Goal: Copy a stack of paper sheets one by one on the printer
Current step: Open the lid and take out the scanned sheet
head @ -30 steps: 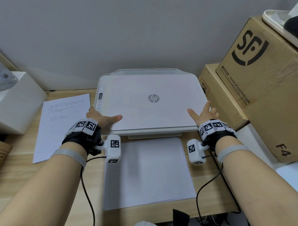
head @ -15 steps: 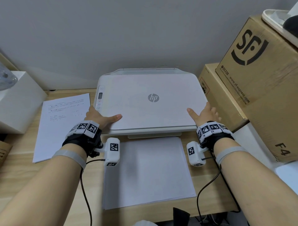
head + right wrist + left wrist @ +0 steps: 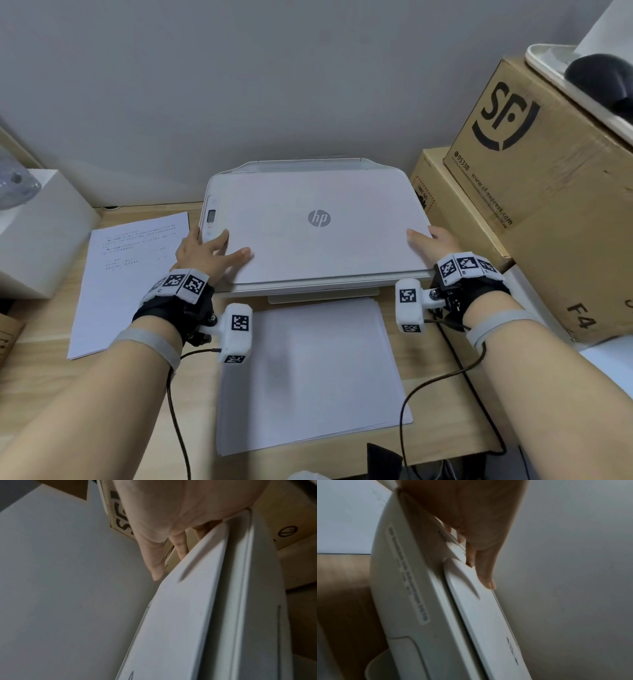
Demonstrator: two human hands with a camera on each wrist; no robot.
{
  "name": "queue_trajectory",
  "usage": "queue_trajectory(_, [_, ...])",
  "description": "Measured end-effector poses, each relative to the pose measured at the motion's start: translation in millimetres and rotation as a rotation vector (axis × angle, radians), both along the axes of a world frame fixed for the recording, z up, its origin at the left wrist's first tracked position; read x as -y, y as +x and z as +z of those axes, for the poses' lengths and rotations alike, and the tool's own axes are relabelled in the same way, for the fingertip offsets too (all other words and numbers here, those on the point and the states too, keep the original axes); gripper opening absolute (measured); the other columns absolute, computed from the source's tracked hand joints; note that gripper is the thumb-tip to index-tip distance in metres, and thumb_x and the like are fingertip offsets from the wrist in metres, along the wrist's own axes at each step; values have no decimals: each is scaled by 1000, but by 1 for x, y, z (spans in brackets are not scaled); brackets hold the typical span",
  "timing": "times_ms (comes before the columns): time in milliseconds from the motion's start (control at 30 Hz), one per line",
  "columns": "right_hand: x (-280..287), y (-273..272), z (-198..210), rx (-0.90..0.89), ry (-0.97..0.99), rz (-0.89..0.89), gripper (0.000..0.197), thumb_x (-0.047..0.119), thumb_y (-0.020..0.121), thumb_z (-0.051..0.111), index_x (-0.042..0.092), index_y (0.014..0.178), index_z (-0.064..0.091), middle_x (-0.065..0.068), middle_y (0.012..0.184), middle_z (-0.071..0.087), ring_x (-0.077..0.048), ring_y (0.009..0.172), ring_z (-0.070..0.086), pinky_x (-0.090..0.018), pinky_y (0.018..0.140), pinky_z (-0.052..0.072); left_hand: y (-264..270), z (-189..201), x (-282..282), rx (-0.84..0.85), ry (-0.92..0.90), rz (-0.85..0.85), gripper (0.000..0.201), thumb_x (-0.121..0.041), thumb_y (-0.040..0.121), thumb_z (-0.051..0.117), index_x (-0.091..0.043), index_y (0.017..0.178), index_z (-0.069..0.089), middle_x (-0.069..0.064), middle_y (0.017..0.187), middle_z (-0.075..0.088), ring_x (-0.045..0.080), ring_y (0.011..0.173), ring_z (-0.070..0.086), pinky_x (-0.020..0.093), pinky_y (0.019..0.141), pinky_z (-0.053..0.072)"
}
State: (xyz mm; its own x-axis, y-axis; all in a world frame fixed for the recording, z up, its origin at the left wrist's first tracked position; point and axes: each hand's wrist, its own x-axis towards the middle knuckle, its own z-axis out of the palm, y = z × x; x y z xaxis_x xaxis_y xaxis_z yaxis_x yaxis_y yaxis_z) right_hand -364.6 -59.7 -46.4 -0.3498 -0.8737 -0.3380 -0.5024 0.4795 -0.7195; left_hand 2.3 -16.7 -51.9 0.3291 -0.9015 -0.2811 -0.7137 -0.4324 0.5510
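The white HP printer (image 3: 318,267) stands at the back of the wooden desk with its lid (image 3: 308,240) down. My left hand (image 3: 233,245) holds the lid's left edge beside the control panel (image 3: 211,219). Its thumb lies on top and a fingertip (image 3: 470,561) is tucked into the edge gap. My right hand (image 3: 428,238) grips the lid's right edge, thumb on top, fingers (image 3: 180,547) behind the edge. A stack of blank sheets (image 3: 315,370) lies in front of the printer. A printed sheet (image 3: 130,274) lies to the left.
Two cardboard boxes (image 3: 548,171) are stacked close against the printer's right side, with a tray (image 3: 561,82) on top. A white box (image 3: 41,233) stands at the far left. Wrist-camera cables (image 3: 428,394) trail over the desk's front edge. A grey wall stands right behind the printer.
My left hand has shifted from the lid's front left corner farther back along the left edge, fingers now by the control panel. The right hand has hardly moved.
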Motion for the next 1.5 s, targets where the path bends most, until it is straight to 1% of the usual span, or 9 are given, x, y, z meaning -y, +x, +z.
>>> queue_trajectory(200, [10,-9,-3,186,-67,-107,104,77,44,58,22,132,50,-1,139,47,-26,131,39,-49,111,28,-2,8,5,-264,-108,151,90,-63,73,61,-16,146,35,4,153,33,21,145,18,40,118,10])
queue_trajectory(433, [13,-2,46,623,-298,-269,56,69,87,38,21,104,62,0,127,58,-19,125,48,-43,113,25,7,33,30,-681,-220,306,47,-53,87,57,-20,119,62,-3,125,59,17,122,51,29,100,39])
queue_trajectory(567, [29,6,51,690,-424,-359,61,60,95,11,26,91,61,1,123,61,-15,121,52,-44,112,19,8,47,45,-620,-318,282,60,-63,95,24,-25,130,55,-5,132,54,14,129,41,41,110,25])
queue_trajectory(767, [73,22,67,781,-490,-281,54,49,100,17,19,140,39,2,146,41,-16,133,41,-37,113,26,-3,62,69,-659,-461,243,51,-52,99,30,-23,134,53,-3,146,44,12,134,40,40,115,26])
queue_trajectory(900, [113,28,73,607,-555,-175,40,22,102,36,23,142,35,1,147,38,-17,137,35,-35,113,27,-6,76,101,-682,-530,253,53,2,90,50,-17,139,47,0,143,48,12,133,41,31,110,32])
queue_trajectory(1000, [138,29,80,488,-524,-61,56,2,97,42,15,148,23,-3,153,27,-19,141,26,-33,115,23,-9,82,124,-688,-500,199,66,18,81,41,-23,132,49,-8,135,50,8,126,44,20,95,40])
queue_trajectory(1100, [151,32,79,491,-518,-27,65,1,93,48,19,149,21,1,155,22,-17,143,21,-38,116,19,-10,82,149,-670,-493,143,68,23,76,35,-19,128,48,-13,109,53,4,91,47,6,62,41])
queue_trajectory(1233, [167,40,81,455,-513,-2,69,-4,92,49,14,150,16,-1,156,19,-14,142,21,-23,109,24,-12,78,172,-656,-486,103,73,24,74,33,-10,138,39,-5,110,51,9,82,48,4,48,39])
queue_trajectory(1500, [188,42,85,364,-407,51,76,3,90,54,16,151,11,0,158,11,-14,144,16,-27,113,18,-12,77,199,-649,-402,118,98,9,65,53,-12,152,13,9,146,42,25,132,42,29,104,40])
